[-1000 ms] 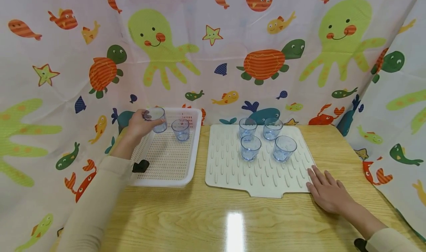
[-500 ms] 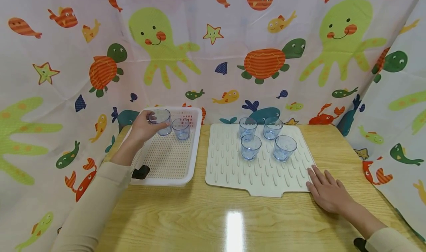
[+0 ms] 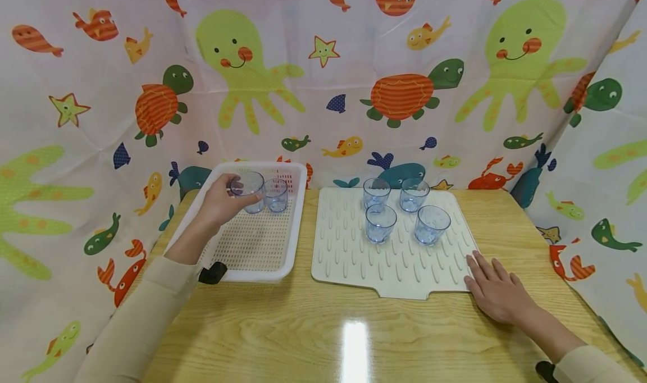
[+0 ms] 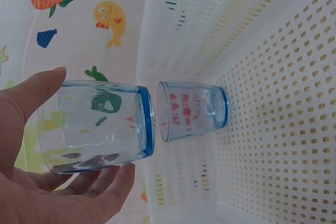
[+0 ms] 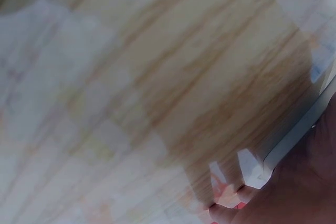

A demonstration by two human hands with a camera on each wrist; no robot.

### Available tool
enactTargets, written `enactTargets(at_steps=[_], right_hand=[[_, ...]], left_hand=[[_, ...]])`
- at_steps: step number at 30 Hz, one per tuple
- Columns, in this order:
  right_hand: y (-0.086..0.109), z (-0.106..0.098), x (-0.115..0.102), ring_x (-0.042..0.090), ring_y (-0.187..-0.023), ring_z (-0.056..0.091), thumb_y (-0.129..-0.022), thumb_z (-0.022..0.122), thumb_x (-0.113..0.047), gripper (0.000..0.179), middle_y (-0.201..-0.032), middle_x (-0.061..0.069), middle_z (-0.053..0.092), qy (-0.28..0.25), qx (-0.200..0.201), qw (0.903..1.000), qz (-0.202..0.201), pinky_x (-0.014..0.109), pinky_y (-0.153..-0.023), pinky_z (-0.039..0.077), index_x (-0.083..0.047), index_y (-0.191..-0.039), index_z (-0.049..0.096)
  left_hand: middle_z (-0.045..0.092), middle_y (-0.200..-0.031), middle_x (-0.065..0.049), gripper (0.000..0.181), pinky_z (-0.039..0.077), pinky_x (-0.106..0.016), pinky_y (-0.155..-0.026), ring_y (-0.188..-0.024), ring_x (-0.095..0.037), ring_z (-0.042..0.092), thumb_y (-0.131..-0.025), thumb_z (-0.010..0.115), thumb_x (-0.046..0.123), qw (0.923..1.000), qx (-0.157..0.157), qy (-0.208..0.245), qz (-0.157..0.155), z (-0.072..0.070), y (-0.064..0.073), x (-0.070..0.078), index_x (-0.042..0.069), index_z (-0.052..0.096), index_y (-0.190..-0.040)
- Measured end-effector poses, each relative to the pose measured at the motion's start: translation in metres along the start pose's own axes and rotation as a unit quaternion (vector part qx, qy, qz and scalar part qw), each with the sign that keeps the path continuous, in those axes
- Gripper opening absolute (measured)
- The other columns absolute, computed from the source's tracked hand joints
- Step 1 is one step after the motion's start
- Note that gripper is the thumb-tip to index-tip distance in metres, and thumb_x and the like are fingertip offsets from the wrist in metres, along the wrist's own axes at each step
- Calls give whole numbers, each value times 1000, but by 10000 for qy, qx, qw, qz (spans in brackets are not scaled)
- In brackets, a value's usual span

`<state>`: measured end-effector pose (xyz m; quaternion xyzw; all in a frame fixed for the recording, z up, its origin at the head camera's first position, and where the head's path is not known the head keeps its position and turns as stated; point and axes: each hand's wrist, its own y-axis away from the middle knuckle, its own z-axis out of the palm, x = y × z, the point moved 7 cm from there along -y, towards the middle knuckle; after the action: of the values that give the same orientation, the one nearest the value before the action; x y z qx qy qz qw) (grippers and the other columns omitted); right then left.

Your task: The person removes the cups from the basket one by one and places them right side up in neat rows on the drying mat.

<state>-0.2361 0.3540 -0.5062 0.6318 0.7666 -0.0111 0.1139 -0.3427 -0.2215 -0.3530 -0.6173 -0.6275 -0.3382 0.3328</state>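
Observation:
My left hand (image 3: 222, 203) grips a clear bluish glass tumbler (image 4: 97, 124) by its sides, thumb on one side and fingers on the other. The tumbler is over the back of a white perforated plastic basket (image 3: 296, 226). A second tumbler (image 4: 194, 111) stands inside the basket, close to the base of the held one in the left wrist view. With straight fingers, my right hand (image 3: 500, 293) lies flat at the right front edge of a pale ribbed draining board (image 3: 349, 265). Several matching tumblers (image 3: 381, 231) stand upright on that board.
The basket and the board sit side by side on a wood-grain table (image 3: 283, 332). A curtain (image 3: 323, 108) printed with sea animals encloses the back and both sides. In the right wrist view, the tabletop (image 5: 210, 77) shows glossy reflections.
My left hand has carried its tumbler rightward and slightly toward me, closer to the tumbler standing in the basket. My right hand and the tumblers on the board have stayed put.

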Motion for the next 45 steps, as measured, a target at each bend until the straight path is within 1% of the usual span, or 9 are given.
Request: enactTargets(at_steps=[7,12,18,23,31,39,45], right_hand=[[0,0,1,65,-140,18,-112,28,-45,69,-164,29,19,8,10,10000,-1,84,-102,19,5,-158,25],[0,0,0,65,-140,18,-111,28,-45,68,-164,30,19,1,-2,10000,-9,84,-102,19,5,-158,26],[1,-2,-1,65,-140,18,-111,28,-46,69,-164,30,19,46,-52,10000,18,84,-103,19,5,-158,26],[1,-3,-2,65,-141,17,-111,28,-46,70,-164,30,19,27,-75,10000,34,83,-103,18,5,-158,25],[1,-2,-2,65,-140,17,-111,28,-46,69,-164,30,19,19,-68,10000,21,83,-103,18,5,-158,25],[1,-3,-2,65,-140,18,-111,28,-46,70,-164,31,19,42,-78,10000,28,84,-103,18,5,-158,25],[2,-5,-4,65,-140,17,-111,28,-45,70,-164,31,19,2,-84,10000,33,84,-103,18,6,-158,25]], left_hand=[[44,-147,-20,81,47,-51,-102,-129,-38,45,-91,78,34,9997,-43,-123,205,8,9,7,1,35,-152],[44,-149,-19,82,46,-54,-104,-133,-39,44,-91,79,35,9993,-18,-271,257,13,12,15,2,36,-152],[46,-148,-18,83,46,-54,-106,-135,-39,44,-89,81,34,9989,-122,-313,340,22,16,26,4,36,-152],[49,-146,-17,80,48,-52,-103,-133,-37,46,-88,82,32,9984,-183,-286,450,31,18,36,6,39,-150],[50,-145,-15,80,48,-51,-103,-134,-36,47,-86,84,32,9980,-293,-237,507,42,17,42,7,41,-149],[47,-150,-16,87,47,-52,-106,-136,-36,46,-85,84,36,9977,-392,-280,484,50,17,50,8,37,-153],[46,-150,-18,87,46,-52,-108,-136,-37,46,-86,84,33,9971,-465,-219,560,56,17,56,6,36,-154]])
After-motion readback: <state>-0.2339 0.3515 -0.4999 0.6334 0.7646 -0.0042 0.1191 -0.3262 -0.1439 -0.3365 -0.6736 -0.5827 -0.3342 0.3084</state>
